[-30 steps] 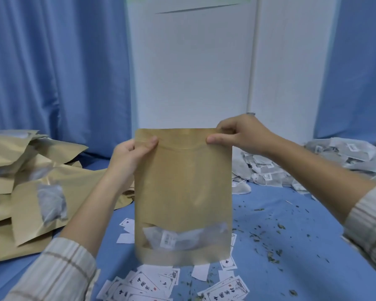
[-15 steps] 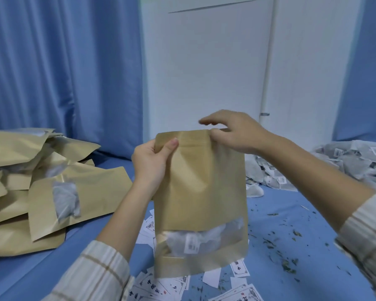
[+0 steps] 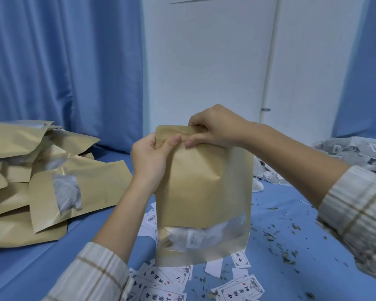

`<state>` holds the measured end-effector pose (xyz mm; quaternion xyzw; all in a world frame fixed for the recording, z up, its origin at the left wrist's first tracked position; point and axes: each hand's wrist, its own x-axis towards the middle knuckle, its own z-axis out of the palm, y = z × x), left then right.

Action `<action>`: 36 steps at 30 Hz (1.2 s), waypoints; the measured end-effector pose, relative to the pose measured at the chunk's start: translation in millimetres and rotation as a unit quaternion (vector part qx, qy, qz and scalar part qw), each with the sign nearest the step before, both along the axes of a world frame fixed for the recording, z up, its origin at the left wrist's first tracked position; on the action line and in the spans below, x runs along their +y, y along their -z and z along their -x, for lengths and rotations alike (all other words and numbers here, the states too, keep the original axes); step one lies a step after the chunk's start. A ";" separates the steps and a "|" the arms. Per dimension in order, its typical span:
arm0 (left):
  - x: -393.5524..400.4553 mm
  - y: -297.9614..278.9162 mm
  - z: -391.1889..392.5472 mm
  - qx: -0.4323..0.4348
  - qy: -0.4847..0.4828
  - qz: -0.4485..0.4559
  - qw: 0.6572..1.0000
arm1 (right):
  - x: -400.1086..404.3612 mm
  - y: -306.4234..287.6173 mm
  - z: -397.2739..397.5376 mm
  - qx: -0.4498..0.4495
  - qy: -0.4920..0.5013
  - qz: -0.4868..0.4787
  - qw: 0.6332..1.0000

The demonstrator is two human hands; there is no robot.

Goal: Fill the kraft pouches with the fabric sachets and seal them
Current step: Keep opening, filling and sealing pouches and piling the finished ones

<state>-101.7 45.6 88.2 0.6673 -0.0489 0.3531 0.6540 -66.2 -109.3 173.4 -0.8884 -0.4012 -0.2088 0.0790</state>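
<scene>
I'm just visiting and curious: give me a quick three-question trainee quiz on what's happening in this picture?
1. True or false: both hands pinch the top edge of the held kraft pouch.
2. What shows through the pouch's window? A) sachets B) coins C) nothing
3. On which side of the person lies the pile of kraft pouches?

Key: 1 true, the left hand and right hand both do; 2 A; 3 left.

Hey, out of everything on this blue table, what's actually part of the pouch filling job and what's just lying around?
Part of the job:
- held pouch, sachets showing in its window, top pinched by left hand and right hand
- pouch pile, left
- loose sachets, right

Just lying about:
- printed cards
- dried leaf bits
- curtain
- white door
</scene>
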 end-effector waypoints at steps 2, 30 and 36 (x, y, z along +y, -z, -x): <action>-2.4 -0.5 2.2 -0.023 -0.029 -0.009 0.999 | -0.4 -4.3 2.0 -0.006 -0.006 0.027 1.000; -3.8 8.9 2.9 -0.026 -0.017 0.011 0.999 | -30.6 25.3 -9.4 -0.110 0.123 -0.029 0.986; -15.4 16.5 -6.4 -0.005 -0.018 0.019 1.000 | 20.7 45.8 -10.3 -0.252 0.140 -0.044 0.956</action>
